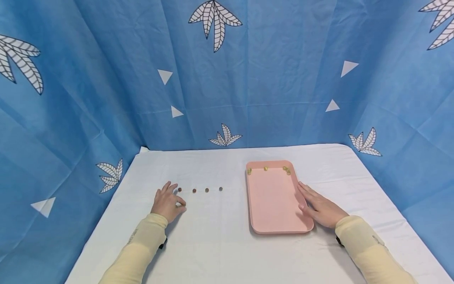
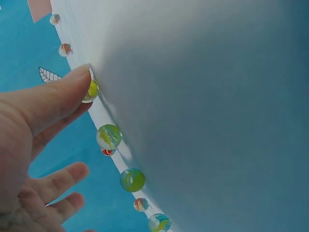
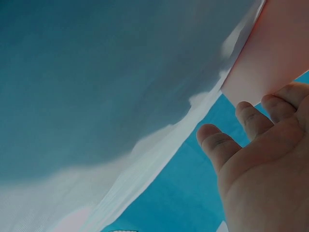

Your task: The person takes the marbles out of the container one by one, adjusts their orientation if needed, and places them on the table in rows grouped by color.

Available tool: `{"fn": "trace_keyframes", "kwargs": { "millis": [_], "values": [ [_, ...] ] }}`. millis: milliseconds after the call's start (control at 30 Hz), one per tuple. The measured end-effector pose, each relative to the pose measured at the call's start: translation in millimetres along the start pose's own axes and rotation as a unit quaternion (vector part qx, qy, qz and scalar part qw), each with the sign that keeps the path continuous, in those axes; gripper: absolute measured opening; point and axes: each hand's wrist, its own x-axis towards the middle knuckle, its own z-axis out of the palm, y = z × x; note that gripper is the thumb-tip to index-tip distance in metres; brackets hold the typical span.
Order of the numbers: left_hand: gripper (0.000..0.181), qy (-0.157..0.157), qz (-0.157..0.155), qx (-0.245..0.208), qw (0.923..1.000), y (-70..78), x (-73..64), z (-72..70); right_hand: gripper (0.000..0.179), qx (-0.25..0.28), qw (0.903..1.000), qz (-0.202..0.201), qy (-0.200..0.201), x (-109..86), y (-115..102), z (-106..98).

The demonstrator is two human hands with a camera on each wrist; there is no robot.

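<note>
My left hand [image 1: 168, 203] is low over the left part of the table. In the left wrist view its thumb and forefinger pinch a clear marble with yellow inside [image 2: 92, 90]; the other fingers are spread. Green-yellow marbles [image 2: 108, 137] lie close by, hidden in the head view. Beyond the fingertips runs a row of small brownish marbles [image 1: 194, 191], which look red and clear from the left wrist. My right hand [image 1: 322, 209] lies along the right side of a pink tray [image 1: 273, 230], fingers extended against its wall. Several yellow marbles [image 1: 265, 169] sit at the tray's far end.
A white cloth [image 1: 220, 252] covers the table. Blue curtains [image 1: 283, 86] with leaf and triangle prints stand behind it and on both sides. The tray's raised rim stands right of the marble row.
</note>
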Motion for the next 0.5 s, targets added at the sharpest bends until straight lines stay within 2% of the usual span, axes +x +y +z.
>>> {"fn": "trace_keyframes", "kwargs": {
  "millis": [300, 500],
  "values": [
    [0.017, 0.003, -0.001, -0.005, 1.0000, 1.7, -0.1, 1.7, 0.069, 0.002, 1.0000, -0.006, 0.007, -0.8, -0.3, -0.7],
    [0.021, 0.007, 0.004, -0.014, 0.9999, 3.9, 1.3, -3.9, 0.069, 0.001, 0.9999, -0.007, 0.008, -0.7, 0.2, -0.2]
  ]
}}
